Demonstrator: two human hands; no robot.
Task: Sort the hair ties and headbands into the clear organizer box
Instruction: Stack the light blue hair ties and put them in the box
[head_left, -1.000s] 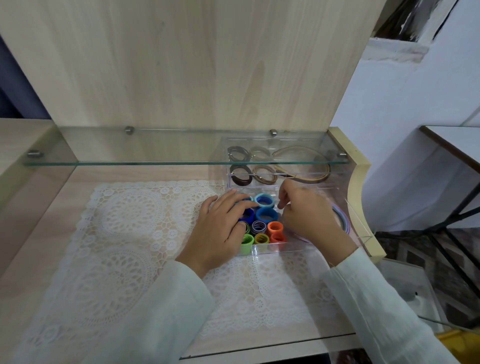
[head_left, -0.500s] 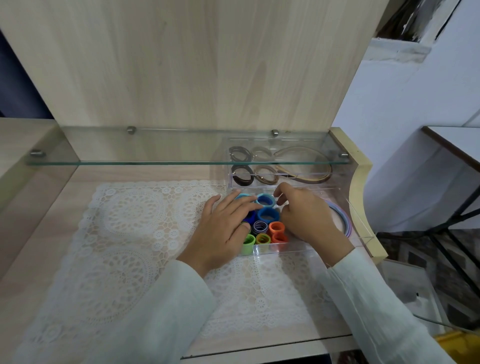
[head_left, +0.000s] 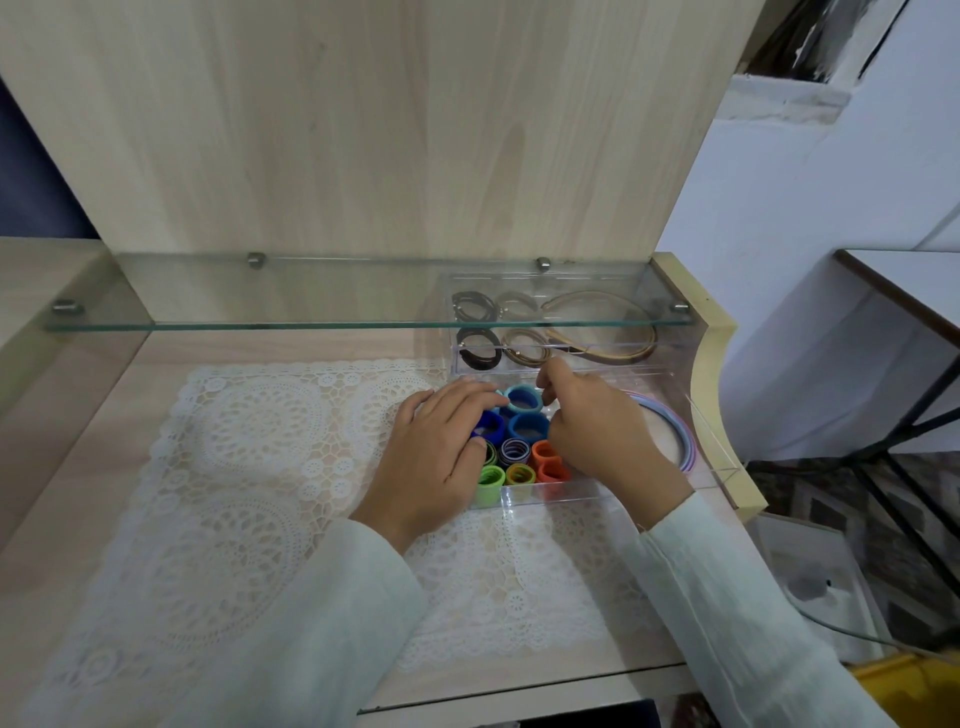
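The clear organizer box (head_left: 561, 498) stands at the desk's right end, partly under a glass shelf. Its front left compartment holds several rolled hair ties: light blue (head_left: 522, 399), blue (head_left: 528, 427), dark blue (head_left: 489, 427), striped (head_left: 514, 451), orange (head_left: 545, 453), yellow (head_left: 519, 474) and green (head_left: 491, 477). Pastel headbands (head_left: 672, 434) lie in the front right compartment. At the back are black ties (head_left: 475, 354), brown ties (head_left: 525, 354) and a gold headband (head_left: 615, 354). My left hand (head_left: 436, 462) lies flat on the ties, fingers apart. My right hand (head_left: 597, 431) is curled, thumb against the light blue tie.
A glass shelf (head_left: 291, 325) on metal pegs juts out above the back of the desk and over the box's rear half. A white lace mat (head_left: 249, 467) covers the desk. A cream side panel (head_left: 727, 395) bounds the desk on the right, close to the box.
My right hand has shifted left, off the pastel headbands and onto the hair tie compartment. My left hand's fingers have stretched forward to the light blue tie.
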